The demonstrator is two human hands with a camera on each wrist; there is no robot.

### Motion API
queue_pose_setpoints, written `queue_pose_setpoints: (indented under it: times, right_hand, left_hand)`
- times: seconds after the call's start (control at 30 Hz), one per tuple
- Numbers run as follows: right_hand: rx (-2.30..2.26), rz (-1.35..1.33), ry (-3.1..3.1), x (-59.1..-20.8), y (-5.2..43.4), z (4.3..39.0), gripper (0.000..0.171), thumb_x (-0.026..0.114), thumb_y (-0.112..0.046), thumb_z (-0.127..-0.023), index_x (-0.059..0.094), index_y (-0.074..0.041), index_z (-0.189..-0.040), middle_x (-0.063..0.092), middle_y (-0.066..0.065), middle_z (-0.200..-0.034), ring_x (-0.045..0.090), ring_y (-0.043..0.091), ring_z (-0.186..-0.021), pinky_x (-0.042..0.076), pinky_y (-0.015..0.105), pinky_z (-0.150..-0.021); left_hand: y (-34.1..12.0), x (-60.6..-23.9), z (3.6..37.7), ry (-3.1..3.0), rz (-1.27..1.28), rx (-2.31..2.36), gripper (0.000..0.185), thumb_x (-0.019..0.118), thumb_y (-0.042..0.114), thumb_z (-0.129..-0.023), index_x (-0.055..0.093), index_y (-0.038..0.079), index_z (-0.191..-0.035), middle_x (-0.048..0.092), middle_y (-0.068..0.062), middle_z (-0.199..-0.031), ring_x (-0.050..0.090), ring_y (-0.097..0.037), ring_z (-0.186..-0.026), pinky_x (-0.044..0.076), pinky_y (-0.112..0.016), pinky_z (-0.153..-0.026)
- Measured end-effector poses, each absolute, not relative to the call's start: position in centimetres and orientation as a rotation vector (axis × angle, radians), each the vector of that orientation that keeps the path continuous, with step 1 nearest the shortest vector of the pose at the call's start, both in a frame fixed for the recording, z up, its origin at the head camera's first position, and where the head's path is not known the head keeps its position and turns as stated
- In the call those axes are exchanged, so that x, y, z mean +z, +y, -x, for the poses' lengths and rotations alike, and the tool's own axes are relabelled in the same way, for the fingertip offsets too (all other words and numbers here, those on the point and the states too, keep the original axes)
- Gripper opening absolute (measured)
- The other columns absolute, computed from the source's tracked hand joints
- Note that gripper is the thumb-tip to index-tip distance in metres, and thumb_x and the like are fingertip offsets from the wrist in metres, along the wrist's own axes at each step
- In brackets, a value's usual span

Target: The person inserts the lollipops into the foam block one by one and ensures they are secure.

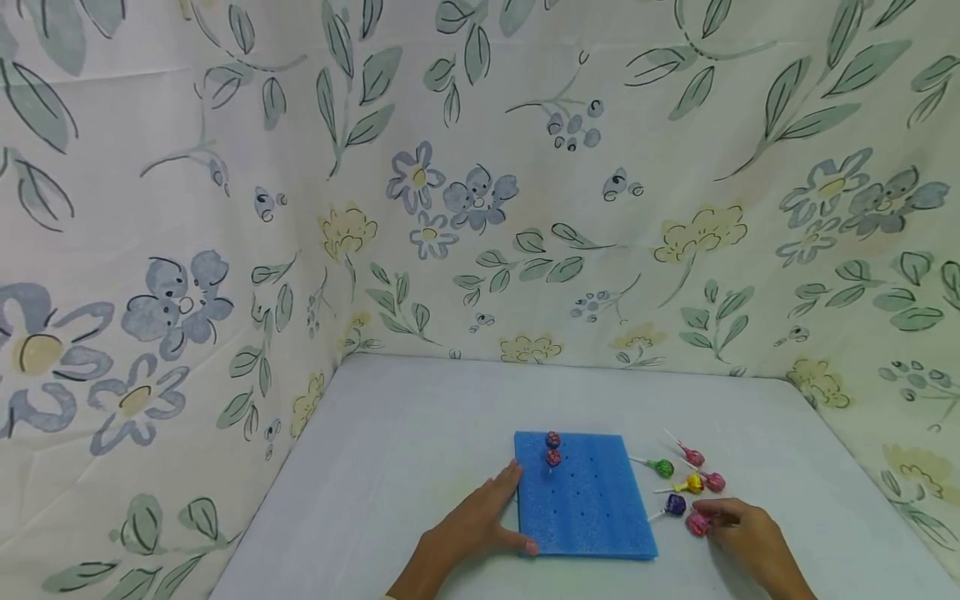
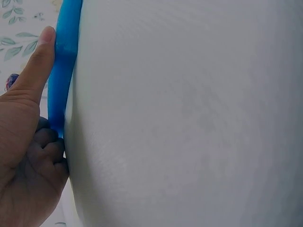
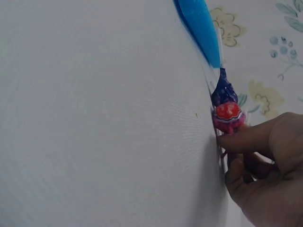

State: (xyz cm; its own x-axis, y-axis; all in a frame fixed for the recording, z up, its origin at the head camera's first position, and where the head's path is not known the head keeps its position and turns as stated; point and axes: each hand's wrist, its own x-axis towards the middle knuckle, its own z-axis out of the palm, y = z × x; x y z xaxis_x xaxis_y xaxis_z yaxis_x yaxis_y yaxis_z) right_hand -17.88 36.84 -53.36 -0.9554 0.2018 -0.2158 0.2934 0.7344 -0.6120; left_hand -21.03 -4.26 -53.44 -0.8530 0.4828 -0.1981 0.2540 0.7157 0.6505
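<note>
A blue foam board point(image 1: 581, 496) lies flat on the pale grey table point(image 1: 390, 467). It is square, soft-looking, with rows of small holes on its top. Two lollipops point(image 1: 552, 448) with dark red wrappers stand in holes near its far left corner, one just behind the other.

The left hand point(image 1: 472, 525) rests at the left edge of the board. The thumb lies straight on top of the foam and the other fingers point(image 2: 49, 146) are curled against its side, so the hand holds the edge lightly.

The right hand point(image 1: 742, 533) is on the table to the right of the board. Its fingertips point(image 3: 236, 139) pinch a pink lollipop point(image 1: 698, 523) that lies on the table; the round head has a red spot on a pink wrapper. Just beside it lies a purple lollipop point(image 1: 675, 504). Farther back lie a yellow one point(image 1: 693, 482), a green one point(image 1: 663, 467) and two more pink ones point(image 1: 705, 469), all with thin white sticks.

I cannot read any writing on the wrappers. Cloth with printed flowers and leaves point(image 1: 480, 192) stands around the table
</note>
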Motion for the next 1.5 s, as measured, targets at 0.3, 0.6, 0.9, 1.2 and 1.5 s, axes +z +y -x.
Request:
queue_pose_setpoints:
  times: [0.3,0.6,0.9,1.2,1.5]
  right_hand:
    - [-0.991,-0.355,2.888,-53.5,37.0,17.5,0.019,0.072,-0.001,-0.096,0.078,0.005,-0.113,0.077,0.022,-0.11,0.068,0.043,-0.104,0.059,0.059,-0.089]
    - [-1.088,-0.404,2.925,-53.5,36.9,17.3,0.022,0.078,-0.012,-0.097,0.08,0.001,-0.114,0.077,0.02,-0.113,0.068,0.034,-0.101,0.063,0.035,-0.076]
    - [-1.185,-0.417,2.944,-52.7,35.9,16.9,0.026,0.08,-0.02,-0.096,0.081,-0.001,-0.114,0.079,0.016,-0.117,0.064,0.048,-0.127,0.058,0.054,-0.1]
    - [-1.256,-0.468,2.952,-51.8,35.0,16.9,0.031,0.081,-0.022,-0.096,0.08,-0.001,-0.118,0.078,0.018,-0.119,0.074,0.014,-0.106,0.063,0.021,-0.079]
    - [-1.364,-0.407,2.956,-51.1,33.8,17.1,0.026,0.08,-0.016,-0.096,0.08,0.002,-0.114,0.08,0.016,-0.112,0.063,-0.01,-0.083,0.056,0.01,-0.071]
  left_hand:
    - [-4.3,-53.6,21.0,2.569,-0.572,0.895,0.122,0.089,0.059,-0.077,0.023,0.015,-0.171,0.023,-0.004,-0.177,0.026,-0.026,-0.162,0.028,-0.048,-0.13]
    - [-4.3,-53.7,20.9,2.593,-0.616,0.889,0.123,0.088,0.06,-0.077,0.023,0.013,-0.17,0.024,-0.005,-0.177,0.027,-0.025,-0.162,0.028,-0.046,-0.13]
    - [-4.4,-53.7,20.8,2.598,-0.64,0.892,0.122,0.087,0.061,-0.078,0.023,0.013,-0.17,0.023,-0.005,-0.177,0.026,-0.025,-0.162,0.028,-0.045,-0.13]
    - [-4.4,-53.8,20.9,2.595,-0.628,0.884,0.122,0.088,0.06,-0.078,0.024,0.014,-0.17,0.023,-0.005,-0.177,0.027,-0.025,-0.162,0.028,-0.046,-0.13]
    - [-4.3,-53.4,21.0,2.585,-0.604,0.886,0.122,0.088,0.06,-0.078,0.023,0.015,-0.171,0.023,-0.004,-0.177,0.026,-0.025,-0.162,0.029,-0.048,-0.13]
